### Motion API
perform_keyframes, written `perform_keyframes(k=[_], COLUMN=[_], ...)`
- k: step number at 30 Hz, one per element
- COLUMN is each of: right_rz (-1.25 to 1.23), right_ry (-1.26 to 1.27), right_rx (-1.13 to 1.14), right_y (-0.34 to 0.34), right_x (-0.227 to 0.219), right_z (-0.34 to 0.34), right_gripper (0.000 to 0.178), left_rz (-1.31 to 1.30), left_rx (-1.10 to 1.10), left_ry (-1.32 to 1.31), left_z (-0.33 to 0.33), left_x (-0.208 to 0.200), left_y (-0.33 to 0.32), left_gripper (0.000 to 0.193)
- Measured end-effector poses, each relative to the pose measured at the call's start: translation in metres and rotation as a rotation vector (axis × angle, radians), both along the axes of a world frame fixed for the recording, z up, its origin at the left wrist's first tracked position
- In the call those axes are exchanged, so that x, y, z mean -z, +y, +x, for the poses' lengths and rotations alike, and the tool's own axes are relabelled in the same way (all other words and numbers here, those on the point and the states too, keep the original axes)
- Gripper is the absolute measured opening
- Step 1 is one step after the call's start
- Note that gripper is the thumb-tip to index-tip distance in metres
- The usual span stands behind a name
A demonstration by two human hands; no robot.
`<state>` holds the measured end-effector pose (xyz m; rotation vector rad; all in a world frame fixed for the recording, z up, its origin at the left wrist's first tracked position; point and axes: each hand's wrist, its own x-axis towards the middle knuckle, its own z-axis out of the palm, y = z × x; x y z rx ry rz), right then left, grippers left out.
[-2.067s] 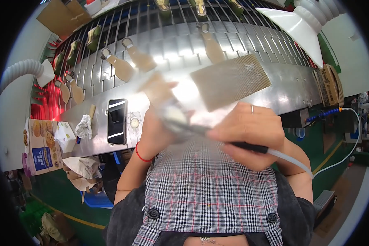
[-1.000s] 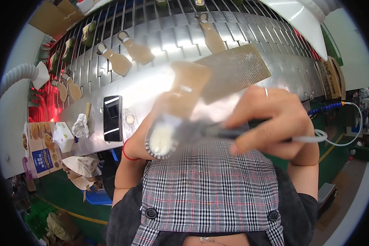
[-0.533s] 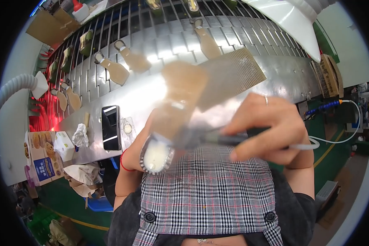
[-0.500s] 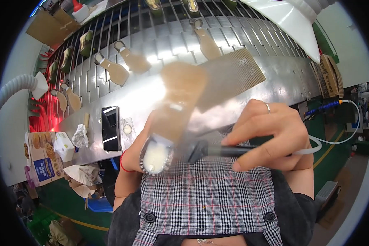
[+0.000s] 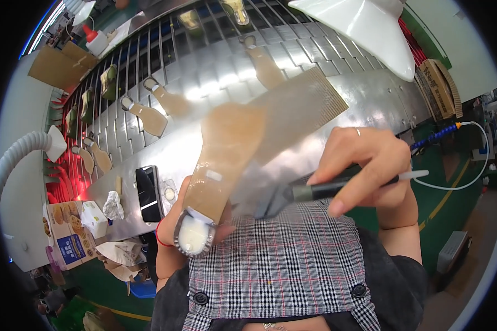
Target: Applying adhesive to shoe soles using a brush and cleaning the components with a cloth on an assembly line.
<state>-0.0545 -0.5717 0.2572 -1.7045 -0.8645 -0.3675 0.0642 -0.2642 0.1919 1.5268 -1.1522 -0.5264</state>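
My left hand (image 5: 172, 219) is wrapped from beneath around a shoe bottom (image 5: 226, 138), tan along the sole, with a white, shiny heel end edged by gathered grey material. Its heel points toward me and the wide front points away. Most of the left fingers are hidden under it. My right hand (image 5: 367, 168) grips a brush (image 5: 326, 191) with a dark handle, a pale end and a broad dark head. That head is blurred and stands apart from the shoe bottom, to its right. Both hands are above the apron's upper edge.
Beyond the hands, a ribbed sheet (image 5: 320, 96) lies on the metal bench. Several tan soles, including one sole (image 5: 149, 119), rest on the slatted conveyor (image 5: 215, 52). A phone (image 5: 148, 193) and crumpled tissue (image 5: 114, 207) lie at left. A white hood (image 5: 364, 33) overhangs the far right.
The shoe bottom has come nearer and slightly left in my left hand. My right hand has turned the brush to a steeper slant, and the gap between brush and shoe bottom has widened.
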Motion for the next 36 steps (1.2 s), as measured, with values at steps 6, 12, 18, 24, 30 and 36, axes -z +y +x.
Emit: perform_keyframes(k=[6,12,18,24,30,36], right_rz=[0.076,0.205,0.653,1.015,0.979,0.935], right_ry=[0.051,0.411,0.22,0.301,0.433,0.423], right_rx=[0.104,0.464,0.466,0.709,0.724,0.754], right_y=[-0.032,-0.071,-0.132,-0.119,-0.118,-0.099], right_x=[0.021,0.038,0.103,0.139,0.173,0.185], right_z=[0.004,-0.002,-0.042,-0.048,-0.06,-0.06], right_gripper=[0.017,0.021,0.029,0.03,0.028,0.033], left_rz=[-0.101,-0.029,0.145,0.185,0.171,-0.306], left_rx=[0.098,0.165,0.167,-0.067,-0.25,0.185], left_ry=[-0.006,0.123,0.227,-0.047,-0.157,1.291], left_z=[0.014,0.033,0.103,0.15,0.147,0.073], left_x=[0.005,0.007,0.038,0.084,0.132,0.068], left_y=[-0.026,-0.06,-0.175,-0.306,-0.307,-0.212], left_gripper=[0.083,0.086,0.074,0.046,0.048,0.071])
